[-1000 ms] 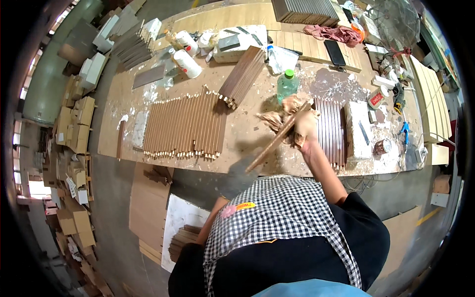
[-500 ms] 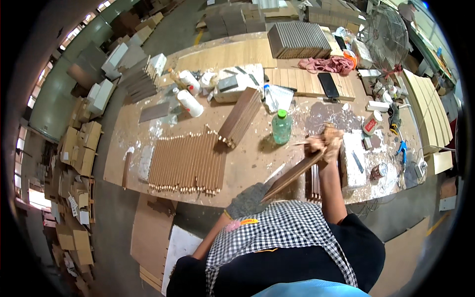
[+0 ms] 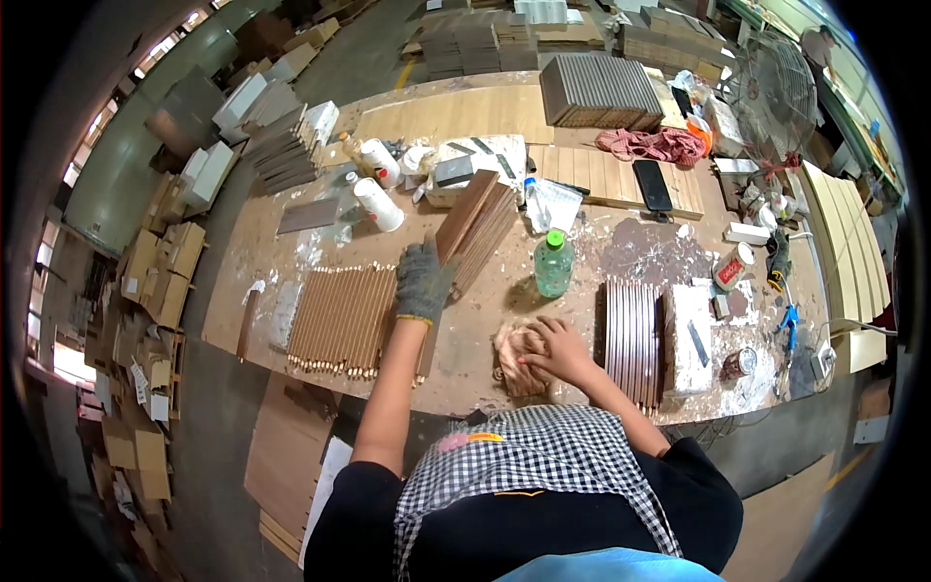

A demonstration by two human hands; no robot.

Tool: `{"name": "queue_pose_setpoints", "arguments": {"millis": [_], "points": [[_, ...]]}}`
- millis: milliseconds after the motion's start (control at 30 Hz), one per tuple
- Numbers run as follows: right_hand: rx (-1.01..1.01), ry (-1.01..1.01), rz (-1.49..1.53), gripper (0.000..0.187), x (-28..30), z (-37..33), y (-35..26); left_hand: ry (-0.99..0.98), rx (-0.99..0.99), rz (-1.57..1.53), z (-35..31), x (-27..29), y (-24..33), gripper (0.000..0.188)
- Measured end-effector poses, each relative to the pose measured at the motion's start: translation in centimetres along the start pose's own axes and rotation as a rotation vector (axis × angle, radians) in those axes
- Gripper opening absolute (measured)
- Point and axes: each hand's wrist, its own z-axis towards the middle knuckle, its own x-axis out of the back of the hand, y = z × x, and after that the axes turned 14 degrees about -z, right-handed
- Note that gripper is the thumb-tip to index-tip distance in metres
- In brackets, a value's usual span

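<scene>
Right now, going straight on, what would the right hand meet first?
The right hand would first meet the cloth beneath it; beyond that, probably the angled strips, though depth is unclear.

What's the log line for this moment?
left hand: gloved, at angled strip stack, grip unclear | right hand: bare, resting on crumpled tan cloth | green-capped bottle: upright on table

Soft, fairly even light covers the desk (image 3: pixel 475 335), with only diffuse shadows — brightest is the white opening (image 3: pixel 73 366) near nine o'clock. Strips (image 3: pixel 632 339) past three carry a sheen. Edges bow toward the black rim; stacks (image 3: pixel 470 44) at twelve look soft.
</scene>
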Motion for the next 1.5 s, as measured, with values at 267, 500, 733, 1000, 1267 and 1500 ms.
{"name": "queue_pose_setpoints", "arguments": {"millis": [267, 500, 733, 1000, 1267, 1500], "points": [[-0.055, -0.125, 0.378, 0.031, 1.1, 2.7, -2.7, 0.115, -0.065, 0.195, 0.3, -6.3, -3.0, 0.064], [-0.150, 0.207, 0.436, 0.019, 4.7, 6.7, 0.9, 0.080, -0.098, -0.109, -1.1, -4.5, -4.1, 0.075], [-0.724, 0.291, -0.102, 0.032, 6.8, 14.7, 26.3, 0.029, 0.002, -0.184, -1.1, -3.4, -3.4, 0.081], [-0.796, 0.335, -0.304, 0.065, 1.9, 15.5, 36.8, 0.310, -0.117, -0.338, -8.4, 1.1, -3.8, 0.069], [-0.798, 0.376, -0.527, 0.079, 1.4, 14.2, 42.0, 0.425, -0.100, -0.083, -22.3, -4.7, -11.4, 0.050], [-0.893, 0.223, -0.362, 0.084, 2.8, 15.7, 41.1, 0.254, 0.012, 0.157, -24.6, -4.3, -11.1, 0.041]]}}
